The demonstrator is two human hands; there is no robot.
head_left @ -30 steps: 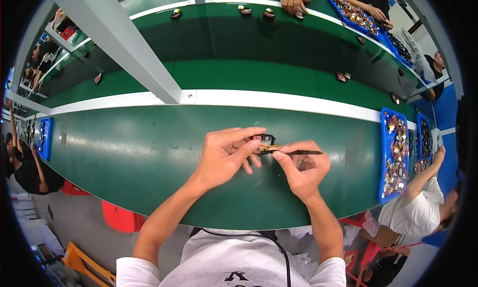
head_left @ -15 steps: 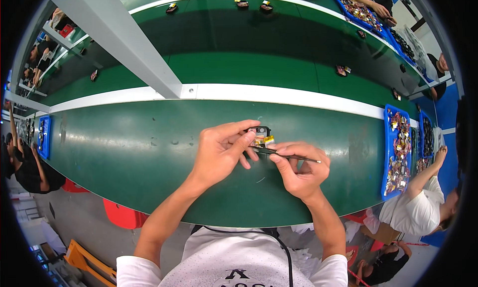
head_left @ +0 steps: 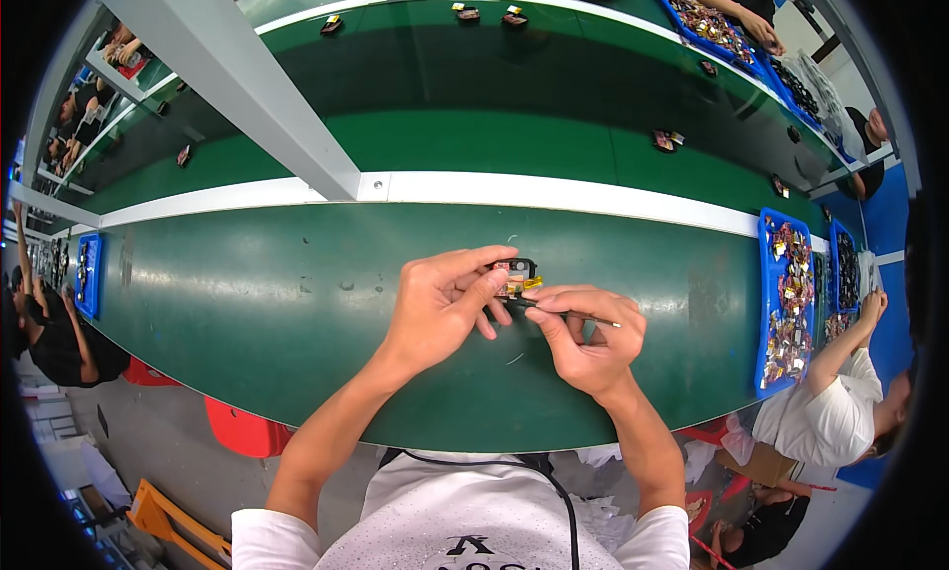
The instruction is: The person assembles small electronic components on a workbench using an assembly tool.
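Observation:
My left hand [head_left: 435, 298] grips a small black plastic housing [head_left: 531, 265] between thumb and fingers above the green bench. Inside the housing sits a small circuit board, and a yellow-taped piece [head_left: 534, 282] shows at its right edge. My right hand [head_left: 593, 335] is closed on a slim dark pen-like tool [head_left: 591, 319], held nearly level. The tool's inner end meets the housing's lower edge; its exact contact is hidden by my fingers. The other end sticks out to the right.
A blue tray [head_left: 766, 318] heaped with small parts stands at the bench's right end, a smaller blue tray [head_left: 89, 273] at the left. Beyond the white rail [head_left: 554, 196], a green belt [head_left: 474, 140] carries several housings. A grey post [head_left: 267, 86] slants overhead. Co-workers sit around.
My right hand and the tool have shifted slightly left, against the housing. The yellow-taped piece now lies lower and flatter. Housings on the belt have moved a little to the left.

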